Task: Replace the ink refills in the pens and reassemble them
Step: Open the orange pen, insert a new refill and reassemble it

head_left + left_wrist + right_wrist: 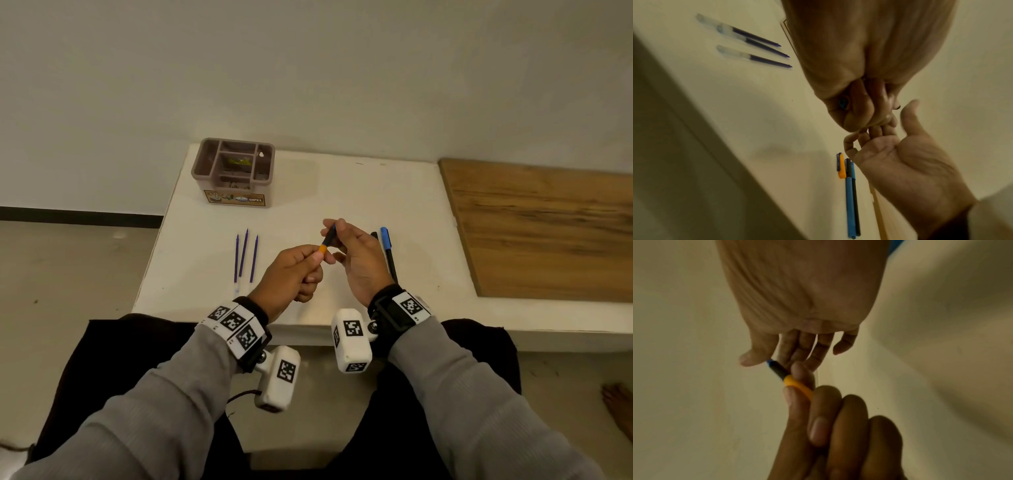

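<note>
An orange pen [323, 247] with its black front section [778, 369] is held between both hands above the white table [342, 192]. My left hand [318, 255] grips the orange barrel [798, 386] with thumb and curled fingers. My right hand [333, 232] pinches the black section near its blue tip. Three purple refills [245, 257] lie side by side to the left. A blue pen [386, 240] and a black pen [392, 263] lie to the right, partly hidden by my right hand. An orange cap [841, 167] lies beside them.
A brown compartment organiser [234, 171] stands at the table's back left corner. A wooden board [548, 233] lies on the right. The table's near edge [294, 320] sits just under my wrists. A bare foot [616, 407] shows on the floor at the lower right.
</note>
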`<state>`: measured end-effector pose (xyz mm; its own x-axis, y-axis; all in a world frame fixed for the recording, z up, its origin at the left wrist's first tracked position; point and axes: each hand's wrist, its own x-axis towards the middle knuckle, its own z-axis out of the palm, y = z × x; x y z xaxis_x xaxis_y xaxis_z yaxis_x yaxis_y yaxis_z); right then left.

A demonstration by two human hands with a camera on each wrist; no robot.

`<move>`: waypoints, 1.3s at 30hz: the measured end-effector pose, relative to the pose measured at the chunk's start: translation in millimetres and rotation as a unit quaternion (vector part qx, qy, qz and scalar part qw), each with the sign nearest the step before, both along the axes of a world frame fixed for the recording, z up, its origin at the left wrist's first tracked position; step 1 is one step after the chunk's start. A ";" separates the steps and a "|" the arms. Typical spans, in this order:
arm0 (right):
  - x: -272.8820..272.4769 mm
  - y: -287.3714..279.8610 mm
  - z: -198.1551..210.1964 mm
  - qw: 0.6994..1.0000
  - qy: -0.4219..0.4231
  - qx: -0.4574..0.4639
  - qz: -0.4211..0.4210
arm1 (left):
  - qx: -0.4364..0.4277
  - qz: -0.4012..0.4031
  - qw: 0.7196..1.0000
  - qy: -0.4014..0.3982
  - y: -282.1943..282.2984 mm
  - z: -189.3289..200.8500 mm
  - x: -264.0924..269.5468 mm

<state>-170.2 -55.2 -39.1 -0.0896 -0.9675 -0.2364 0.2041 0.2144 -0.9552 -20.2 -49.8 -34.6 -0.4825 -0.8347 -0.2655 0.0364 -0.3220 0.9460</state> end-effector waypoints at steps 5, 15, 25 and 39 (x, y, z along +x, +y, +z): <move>4.6 -1.7 -1.0 0.999 -0.026 0.029 -0.021 | -0.020 0.012 0.999 -0.039 3.3 -4.4 -2.3; -0.6 -2.4 -1.8 0.997 -0.080 0.004 -0.003 | -0.034 0.003 0.998 -0.050 2.0 -3.8 -2.9; -4.0 -4.2 -8.4 0.994 -0.111 0.018 -0.007 | -0.044 0.019 0.996 -0.069 1.3 -7.4 -2.4; 2.3 -4.5 -9.0 0.996 -0.079 -0.001 0.031 | -0.065 0.060 0.991 -0.096 -1.8 -9.8 -2.4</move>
